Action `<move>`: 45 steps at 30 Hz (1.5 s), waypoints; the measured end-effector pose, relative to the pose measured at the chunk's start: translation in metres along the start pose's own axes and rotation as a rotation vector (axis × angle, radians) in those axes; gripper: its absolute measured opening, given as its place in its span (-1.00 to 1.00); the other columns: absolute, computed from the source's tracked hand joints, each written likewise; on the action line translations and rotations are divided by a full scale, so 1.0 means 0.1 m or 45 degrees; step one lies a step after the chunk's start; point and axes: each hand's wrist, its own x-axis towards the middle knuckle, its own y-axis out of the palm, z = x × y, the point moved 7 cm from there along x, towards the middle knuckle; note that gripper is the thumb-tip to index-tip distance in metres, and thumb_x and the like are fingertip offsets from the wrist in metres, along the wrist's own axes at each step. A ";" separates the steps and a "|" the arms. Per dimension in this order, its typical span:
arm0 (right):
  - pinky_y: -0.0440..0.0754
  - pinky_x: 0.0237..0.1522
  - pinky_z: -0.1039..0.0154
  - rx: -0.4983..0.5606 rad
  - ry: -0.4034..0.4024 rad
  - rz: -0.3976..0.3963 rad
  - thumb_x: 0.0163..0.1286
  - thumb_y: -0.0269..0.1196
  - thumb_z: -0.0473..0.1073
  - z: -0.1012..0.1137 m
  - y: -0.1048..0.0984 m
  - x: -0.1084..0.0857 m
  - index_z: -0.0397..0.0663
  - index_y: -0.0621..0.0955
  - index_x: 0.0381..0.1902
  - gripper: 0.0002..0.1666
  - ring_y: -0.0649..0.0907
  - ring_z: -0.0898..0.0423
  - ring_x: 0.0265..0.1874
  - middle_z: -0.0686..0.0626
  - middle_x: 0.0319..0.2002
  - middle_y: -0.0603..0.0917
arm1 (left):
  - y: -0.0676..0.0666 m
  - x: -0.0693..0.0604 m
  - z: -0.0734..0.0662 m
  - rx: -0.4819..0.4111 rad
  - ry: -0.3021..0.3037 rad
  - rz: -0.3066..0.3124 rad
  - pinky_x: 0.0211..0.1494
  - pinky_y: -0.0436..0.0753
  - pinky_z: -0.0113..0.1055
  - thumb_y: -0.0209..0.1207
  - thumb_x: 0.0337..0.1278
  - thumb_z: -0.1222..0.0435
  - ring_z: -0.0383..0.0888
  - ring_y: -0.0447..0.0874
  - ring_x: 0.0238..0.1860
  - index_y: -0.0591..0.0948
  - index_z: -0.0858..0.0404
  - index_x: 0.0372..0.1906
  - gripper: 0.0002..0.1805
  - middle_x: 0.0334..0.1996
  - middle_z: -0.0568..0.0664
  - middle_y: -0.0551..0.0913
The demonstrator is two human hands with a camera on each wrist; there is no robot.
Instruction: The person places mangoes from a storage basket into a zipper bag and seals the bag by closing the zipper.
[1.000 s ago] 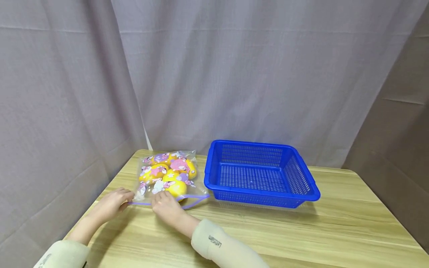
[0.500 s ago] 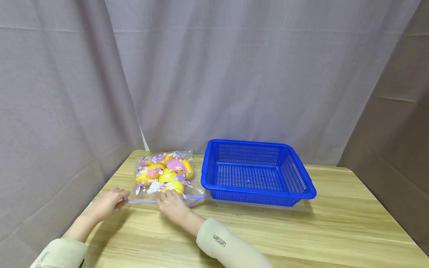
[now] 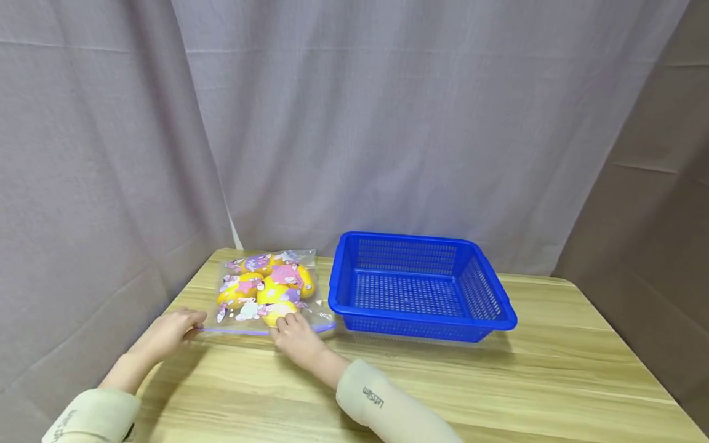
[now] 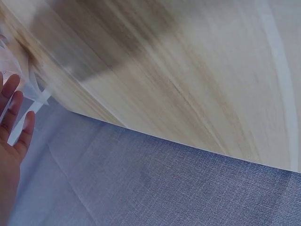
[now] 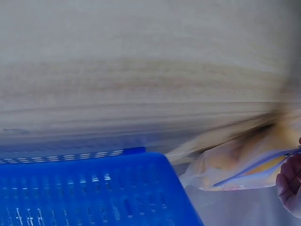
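A clear zip bag (image 3: 238, 332) printed with pink, purple and white cartoon figures lies flat on the table's left side. Inside it are several yellow fruits (image 3: 238, 289), their exact kind obscured by the print. With my left hand (image 3: 168, 335) I hold the left end of the bag's purple zip edge; the thumb is hidden. My right hand (image 3: 299, 339) pinches the same zip edge toward its right end, below a yellow fruit. The right wrist view shows curled fingers (image 5: 289, 188) at the purple zip strip (image 5: 254, 165).
A blue perforated plastic basket (image 3: 410, 292) stands just right of the bag, with nothing in it. The wooden table (image 3: 526, 381) reaches toward me and to the right. A grey curtain (image 3: 388, 123) hangs behind and along both sides.
My right hand has slid rightward along the zip edge, and the zip strip, which gaped at its right side, now lies as one line. My left hand stays at the left end.
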 end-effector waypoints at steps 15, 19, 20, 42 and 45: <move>0.57 -0.08 0.37 0.000 0.012 0.084 0.25 0.19 -0.17 -0.12 0.08 -0.17 0.21 0.60 -0.21 -0.82 0.58 0.21 -0.21 0.18 -0.25 0.64 | -0.04 -0.01 0.16 0.044 -0.028 -0.080 -0.57 0.23 -0.44 0.23 -0.34 0.60 -0.33 0.25 -0.57 0.26 0.04 -0.65 -0.54 -0.68 -0.32 0.32; 0.57 0.03 0.32 0.001 0.015 0.094 0.25 0.19 -0.18 -0.13 0.12 -0.22 0.20 0.60 -0.23 -0.84 0.59 0.20 -0.16 0.16 -0.23 0.65 | -0.03 -0.01 0.22 0.060 -0.045 -0.068 -0.56 0.32 -0.37 0.25 -0.34 0.58 -0.24 0.38 -0.55 0.28 0.05 -0.64 -0.56 -0.67 -0.30 0.40; 0.57 0.02 0.32 -0.003 0.014 0.095 0.25 0.19 -0.18 -0.13 0.12 -0.23 0.20 0.60 -0.24 -0.85 0.59 0.20 -0.17 0.16 -0.23 0.65 | -0.03 -0.01 0.23 0.058 -0.052 -0.060 -0.56 0.31 -0.36 0.26 -0.32 0.57 -0.23 0.38 -0.55 0.28 0.05 -0.64 -0.56 -0.67 -0.29 0.40; 0.52 -0.23 0.43 -0.054 -0.053 -0.016 0.27 0.12 -0.12 0.04 -0.08 -0.31 0.21 0.58 -0.30 -0.89 0.56 0.23 -0.30 0.15 -0.32 0.63 | -0.04 -0.11 0.54 0.067 -0.372 0.101 -0.63 0.33 -0.21 0.15 -0.15 0.53 -0.04 0.43 -0.59 0.30 0.09 -0.63 -0.66 -0.68 -0.14 0.46; 0.53 -0.22 0.42 -0.061 -0.063 0.023 0.28 0.12 -0.13 0.03 -0.06 -0.31 0.21 0.58 -0.28 -0.89 0.57 0.22 -0.27 0.14 -0.29 0.63 | -0.05 -0.10 0.53 0.059 -0.370 0.113 -0.63 0.33 -0.22 0.15 -0.14 0.53 -0.06 0.41 -0.60 0.30 0.09 -0.63 -0.67 -0.68 -0.14 0.46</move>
